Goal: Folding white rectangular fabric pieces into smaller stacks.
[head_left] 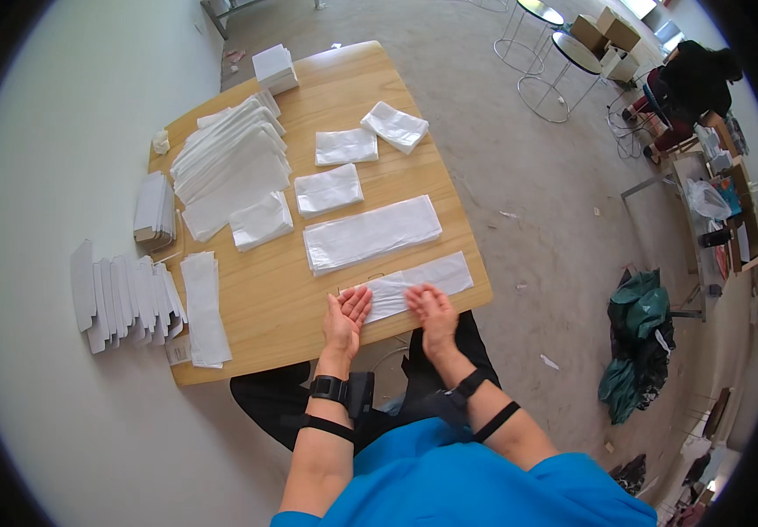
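Observation:
A long, thin white folded sheet (445,272) lies along the near edge of the wooden table. My left hand (346,318) is over its left end, palm turned up, fingers loosely apart and holding nothing. Over the sheet's middle is my right hand (436,318), open as well, its fingertips a little blurred. I cannot tell whether either hand touches the sheet. Just beyond lies a longer stack of white folded sheets (375,235). Farther back are smaller folded white packets (329,190), (346,147) and another packet (396,126) set at an angle.
On the table's left are a fanned pile of white sheets (234,162), a narrow white strip stack (206,307) and upright white flat pieces (120,299). A white block of cards (275,68) stands at the far edge. Another person (695,88) sits far right.

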Demonstrator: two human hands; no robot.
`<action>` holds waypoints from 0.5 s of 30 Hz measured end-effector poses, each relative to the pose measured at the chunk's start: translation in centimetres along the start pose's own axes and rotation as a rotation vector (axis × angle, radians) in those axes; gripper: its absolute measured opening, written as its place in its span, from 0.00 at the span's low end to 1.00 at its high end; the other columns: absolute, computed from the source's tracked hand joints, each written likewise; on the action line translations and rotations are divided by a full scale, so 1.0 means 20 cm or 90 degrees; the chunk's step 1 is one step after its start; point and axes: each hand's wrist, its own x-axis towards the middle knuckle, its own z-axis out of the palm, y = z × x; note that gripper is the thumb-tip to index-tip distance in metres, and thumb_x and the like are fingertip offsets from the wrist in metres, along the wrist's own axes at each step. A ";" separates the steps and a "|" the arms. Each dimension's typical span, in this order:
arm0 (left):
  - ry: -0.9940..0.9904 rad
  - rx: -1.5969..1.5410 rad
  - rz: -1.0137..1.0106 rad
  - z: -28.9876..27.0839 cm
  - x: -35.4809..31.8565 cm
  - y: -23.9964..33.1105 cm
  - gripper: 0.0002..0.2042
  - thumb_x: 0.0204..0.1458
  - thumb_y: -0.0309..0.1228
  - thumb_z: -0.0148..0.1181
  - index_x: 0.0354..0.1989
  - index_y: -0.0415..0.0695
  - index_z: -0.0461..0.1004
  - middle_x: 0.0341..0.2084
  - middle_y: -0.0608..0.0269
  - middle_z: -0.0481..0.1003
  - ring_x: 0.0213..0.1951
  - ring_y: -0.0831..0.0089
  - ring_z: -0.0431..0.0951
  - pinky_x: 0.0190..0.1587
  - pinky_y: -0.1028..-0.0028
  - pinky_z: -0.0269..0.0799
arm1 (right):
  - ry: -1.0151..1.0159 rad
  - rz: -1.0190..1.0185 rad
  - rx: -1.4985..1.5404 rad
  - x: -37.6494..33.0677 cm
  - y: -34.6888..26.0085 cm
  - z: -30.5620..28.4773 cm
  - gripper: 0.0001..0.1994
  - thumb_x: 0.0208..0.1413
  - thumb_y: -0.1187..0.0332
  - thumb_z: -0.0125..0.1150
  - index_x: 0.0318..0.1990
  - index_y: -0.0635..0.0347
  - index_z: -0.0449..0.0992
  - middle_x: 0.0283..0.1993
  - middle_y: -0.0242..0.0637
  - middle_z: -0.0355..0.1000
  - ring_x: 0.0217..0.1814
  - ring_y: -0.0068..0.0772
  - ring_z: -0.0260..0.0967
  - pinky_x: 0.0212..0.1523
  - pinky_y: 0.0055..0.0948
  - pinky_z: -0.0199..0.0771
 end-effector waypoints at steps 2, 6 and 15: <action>0.007 0.012 0.009 0.01 -0.01 0.00 0.26 0.67 0.50 0.27 0.50 0.40 0.63 0.54 0.47 0.71 0.57 0.59 0.72 0.58 0.63 0.70 | 0.045 -0.091 -0.079 0.00 -0.09 -0.06 0.12 0.65 0.70 0.48 0.52 0.66 0.67 0.48 0.42 0.73 0.47 0.32 0.75 0.47 0.26 0.76; -0.022 0.005 0.018 0.00 -0.01 -0.01 0.26 0.67 0.50 0.27 0.51 0.40 0.63 0.55 0.47 0.70 0.57 0.59 0.72 0.58 0.63 0.70 | -0.205 0.048 -0.007 -0.05 -0.14 0.17 0.13 0.67 0.64 0.46 0.52 0.62 0.67 0.52 0.41 0.72 0.51 0.36 0.73 0.52 0.29 0.73; -0.016 0.005 0.018 0.01 0.00 -0.01 0.27 0.66 0.51 0.28 0.51 0.39 0.63 0.54 0.46 0.71 0.56 0.58 0.72 0.57 0.64 0.71 | 0.025 -0.253 -0.411 0.19 -0.29 -0.07 0.07 0.58 0.68 0.56 0.38 0.63 0.76 0.32 0.36 0.76 0.30 0.29 0.75 0.32 0.28 0.74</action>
